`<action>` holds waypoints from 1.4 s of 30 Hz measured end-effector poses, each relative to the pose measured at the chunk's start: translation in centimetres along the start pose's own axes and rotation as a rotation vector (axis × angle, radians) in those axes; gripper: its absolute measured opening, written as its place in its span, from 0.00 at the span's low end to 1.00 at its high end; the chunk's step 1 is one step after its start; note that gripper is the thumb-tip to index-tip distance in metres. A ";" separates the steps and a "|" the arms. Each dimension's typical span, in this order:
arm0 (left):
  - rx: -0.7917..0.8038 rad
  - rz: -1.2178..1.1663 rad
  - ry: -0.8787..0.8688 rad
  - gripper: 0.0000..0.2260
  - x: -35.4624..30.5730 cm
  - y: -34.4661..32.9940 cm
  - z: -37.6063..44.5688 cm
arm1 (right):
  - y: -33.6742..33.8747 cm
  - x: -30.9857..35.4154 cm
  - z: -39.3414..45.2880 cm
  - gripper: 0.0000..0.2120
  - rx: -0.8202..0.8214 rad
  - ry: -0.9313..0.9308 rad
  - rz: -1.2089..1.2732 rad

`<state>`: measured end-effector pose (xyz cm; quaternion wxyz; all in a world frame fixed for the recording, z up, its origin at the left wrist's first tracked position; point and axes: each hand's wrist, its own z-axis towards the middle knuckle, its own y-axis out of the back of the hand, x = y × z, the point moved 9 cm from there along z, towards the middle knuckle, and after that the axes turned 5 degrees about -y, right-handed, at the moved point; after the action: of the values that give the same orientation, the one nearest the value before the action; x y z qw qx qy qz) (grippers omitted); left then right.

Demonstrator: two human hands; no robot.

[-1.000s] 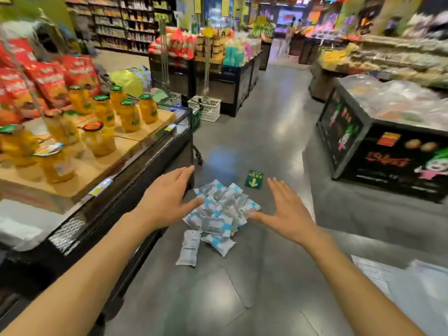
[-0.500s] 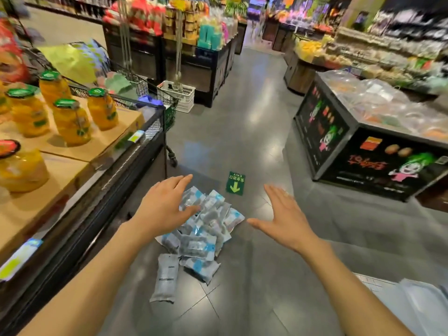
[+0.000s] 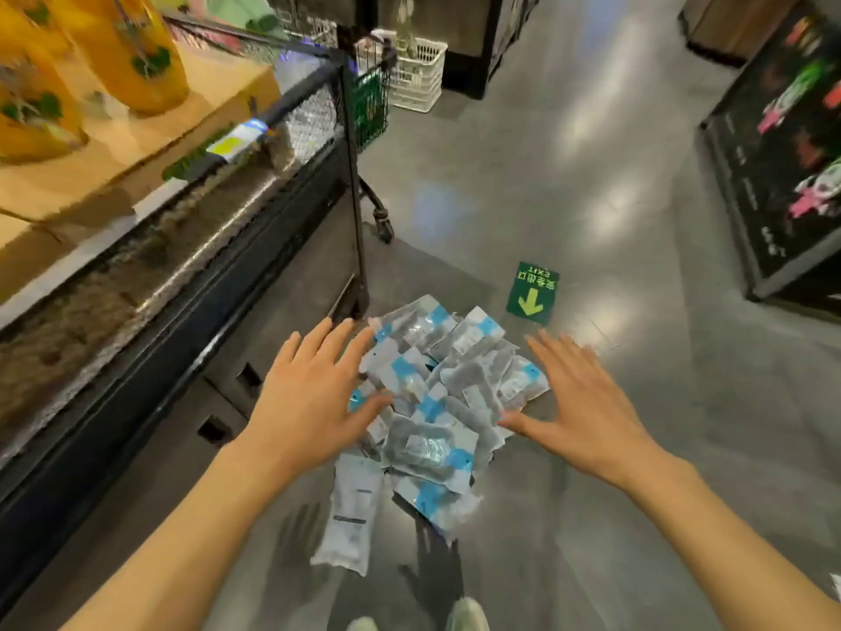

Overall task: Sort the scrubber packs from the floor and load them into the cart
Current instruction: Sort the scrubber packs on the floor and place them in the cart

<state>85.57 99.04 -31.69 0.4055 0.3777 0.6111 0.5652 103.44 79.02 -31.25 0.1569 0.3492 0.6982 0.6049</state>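
Floor sign point(image 3: 532, 292) (reads "EXIT"), scrubber packs point(image 3: 437, 403)

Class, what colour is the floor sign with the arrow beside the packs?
Green floor sign, yellow-green arrow; head view.

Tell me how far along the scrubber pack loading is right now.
Barely started. Done: nothing visible; the scrubber packs all lie heaped on the floor. In hand: nothing yet; the left hand and right hand are spread open on either side of the heap. Left: gather the packs, sort them and carry them to the cart behind the display.
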 end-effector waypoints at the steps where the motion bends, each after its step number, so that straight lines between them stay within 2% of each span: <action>1: 0.008 0.010 0.005 0.39 0.8 -4.0 0.9 | -3.8 -0.7 1.8 0.62 0.004 0.010 0.001; 4: -0.008 0.040 0.007 0.38 3.4 -16.7 3.1 | -15.9 -2.4 7.0 0.66 0.023 0.032 -0.032; 9: 0.027 0.080 0.049 0.40 7.8 -37.3 4.9 | -35.2 -4.5 14.6 0.55 0.017 0.068 -0.102; 14: 0.063 0.070 0.067 0.41 9.9 -50.6 5.1 | -47.8 -5.2 19.4 0.53 0.022 0.141 -0.176; 20: 0.094 0.056 0.109 0.39 10.7 -56.1 4.9 | -53.7 -4.6 23.4 0.50 0.116 0.175 -0.203; 25: 0.122 -0.016 0.175 0.41 12.0 -58.2 2.8 | -57.3 -6.6 26.1 0.52 0.275 0.027 -0.226; 28: 0.178 -0.061 0.220 0.42 13.0 -60.1 1.6 | -58.8 -7.2 26.4 0.52 0.286 -0.004 -0.254; 32: 0.223 -0.111 0.264 0.39 13.3 -62.1 0.6 | -60.4 -8.0 26.7 0.51 0.404 -0.089 -0.142; 35: 0.247 -0.166 0.310 0.38 13.4 -63.0 -0.4 | -61.4 -8.6 26.6 0.40 0.457 -0.143 0.006; 38: 0.267 -0.304 0.432 0.39 14.3 -65.0 -2.6 | -61.9 -8.9 25.9 0.37 0.476 -0.201 0.154; 42: 0.344 -0.656 0.720 0.50 14.6 -69.1 -7.0 | -62.5 -8.9 24.6 0.35 0.505 -0.229 0.361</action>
<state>73.31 104.52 -101.38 0.2575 0.0088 0.8823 0.3938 106.88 89.59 -98.13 0.0329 0.5610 0.7308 0.3874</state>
